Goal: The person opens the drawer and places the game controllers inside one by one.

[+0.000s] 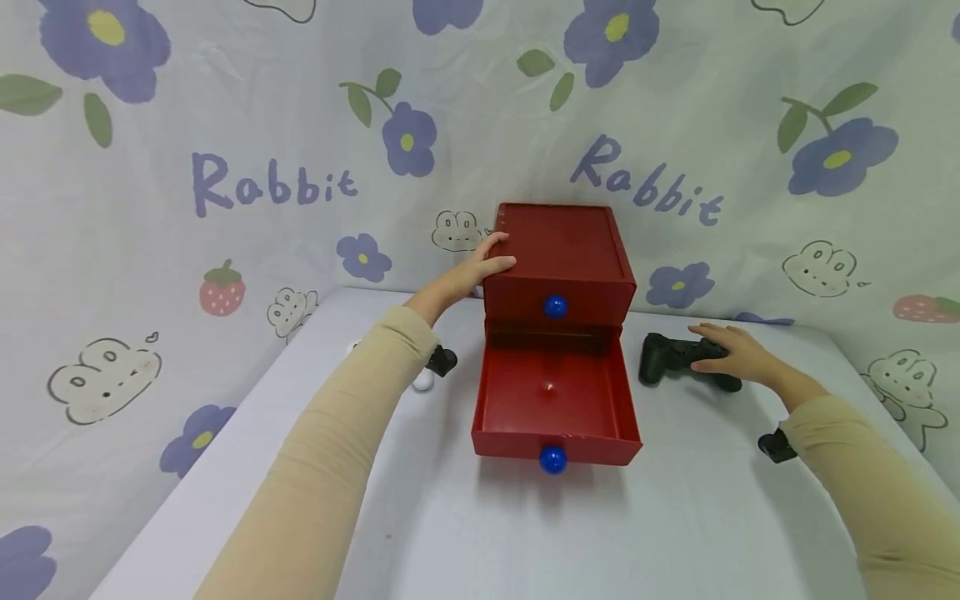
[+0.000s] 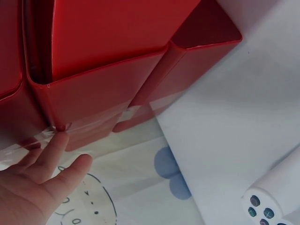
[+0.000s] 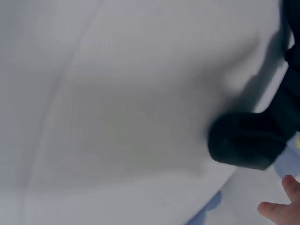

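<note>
In the head view a red two-drawer box stands on the white table, its lower drawer pulled out with nothing inside and its upper drawer closed. Both drawers carry blue round knobs. My left hand rests on the box's top left edge, fingers extended. In the left wrist view its fingertips lie against the red side. To the right of the box, my right hand hovers with spread fingers over a black game controller, covering part of it. The right wrist view shows the controller's grip.
A white game controller lies left of the box, mostly hidden by my left sleeve in the head view. Behind the table hangs a patterned cloth with flowers and rabbits. Small black devices sit at both wrists.
</note>
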### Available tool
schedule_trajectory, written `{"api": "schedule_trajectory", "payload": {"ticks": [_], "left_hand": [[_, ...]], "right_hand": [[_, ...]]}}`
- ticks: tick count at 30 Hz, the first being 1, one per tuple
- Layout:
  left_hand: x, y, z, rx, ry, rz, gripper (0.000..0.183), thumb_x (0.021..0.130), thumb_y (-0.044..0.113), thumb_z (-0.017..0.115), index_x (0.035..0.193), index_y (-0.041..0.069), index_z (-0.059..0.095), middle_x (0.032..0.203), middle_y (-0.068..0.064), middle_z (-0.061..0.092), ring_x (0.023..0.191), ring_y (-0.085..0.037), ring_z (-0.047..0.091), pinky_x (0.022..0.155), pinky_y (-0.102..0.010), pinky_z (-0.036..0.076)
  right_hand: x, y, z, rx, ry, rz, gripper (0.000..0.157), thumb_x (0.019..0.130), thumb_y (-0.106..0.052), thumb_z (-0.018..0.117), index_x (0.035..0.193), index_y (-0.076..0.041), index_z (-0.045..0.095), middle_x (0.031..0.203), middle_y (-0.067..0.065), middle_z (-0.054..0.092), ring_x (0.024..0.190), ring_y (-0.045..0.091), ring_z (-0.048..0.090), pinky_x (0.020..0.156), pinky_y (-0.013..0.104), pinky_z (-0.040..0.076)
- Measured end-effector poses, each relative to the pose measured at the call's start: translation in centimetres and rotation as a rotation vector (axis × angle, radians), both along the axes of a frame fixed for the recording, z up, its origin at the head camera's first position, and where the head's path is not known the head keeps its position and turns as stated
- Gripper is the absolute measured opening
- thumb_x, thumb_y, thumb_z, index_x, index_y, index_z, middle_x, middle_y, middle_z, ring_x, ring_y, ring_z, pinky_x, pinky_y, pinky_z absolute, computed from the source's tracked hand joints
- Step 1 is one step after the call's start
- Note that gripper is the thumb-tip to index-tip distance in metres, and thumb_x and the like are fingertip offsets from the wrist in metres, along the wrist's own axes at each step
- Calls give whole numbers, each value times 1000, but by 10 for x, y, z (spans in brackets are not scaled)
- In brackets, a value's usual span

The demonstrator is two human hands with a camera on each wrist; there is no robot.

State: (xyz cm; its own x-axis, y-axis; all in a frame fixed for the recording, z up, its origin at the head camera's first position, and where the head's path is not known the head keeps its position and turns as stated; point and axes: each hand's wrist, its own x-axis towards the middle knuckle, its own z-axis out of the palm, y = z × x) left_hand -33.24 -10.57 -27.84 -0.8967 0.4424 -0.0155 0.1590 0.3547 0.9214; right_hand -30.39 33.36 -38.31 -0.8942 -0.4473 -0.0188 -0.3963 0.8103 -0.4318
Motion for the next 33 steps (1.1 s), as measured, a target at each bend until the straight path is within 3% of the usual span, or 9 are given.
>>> {"api": "schedule_trajectory", "payload": {"ticks": [6, 12, 21, 26, 33], "left_hand": [[0, 0, 0, -1, 3, -3, 60, 92, 32, 40, 144, 21, 12, 147, -12, 11, 128, -29, 28, 104, -46, 26], [0, 0, 0, -22, -10, 22, 61, 91, 35, 40, 144, 24, 13, 147, -11, 12, 127, -29, 29, 99, -50, 30], [-2, -1, -1, -18, -7, 14, 60, 91, 35, 40, 144, 24, 13, 147, -11, 11, 126, -30, 29, 100, -50, 30], [-3, 0, -1, -19, -5, 11, 59, 92, 34, 40, 143, 23, 13, 146, -13, 13, 125, -31, 32, 99, -49, 31], [-3, 0, -1, -22, -18, 18, 58, 92, 36, 40, 143, 25, 14, 145, -13, 14, 124, -31, 33, 98, -50, 32]], "right_hand": [[-4, 1, -16, -16, -156, -113, 94, 81, -41, 64, 145, -2, 8, 144, 34, 8, 124, 63, -4, 86, 78, 1], [-9, -1, -31, -7, -177, -164, 96, 81, -45, 62, 145, -2, 4, 145, 32, 2, 123, 64, -8, 85, 79, -2], [-14, 0, -38, 23, -40, -70, 81, 82, -36, 63, 138, 8, 24, 139, 37, 19, 126, 53, 17, 98, 65, 10], [-12, 1, -36, 46, -56, -52, 71, 82, -33, 64, 134, 5, 33, 136, 35, 24, 120, 57, 25, 92, 67, 19], [-7, -1, -34, 42, -125, -103, 78, 78, -40, 68, 136, 1, 34, 136, 34, 29, 119, 56, 30, 91, 68, 26]]}}
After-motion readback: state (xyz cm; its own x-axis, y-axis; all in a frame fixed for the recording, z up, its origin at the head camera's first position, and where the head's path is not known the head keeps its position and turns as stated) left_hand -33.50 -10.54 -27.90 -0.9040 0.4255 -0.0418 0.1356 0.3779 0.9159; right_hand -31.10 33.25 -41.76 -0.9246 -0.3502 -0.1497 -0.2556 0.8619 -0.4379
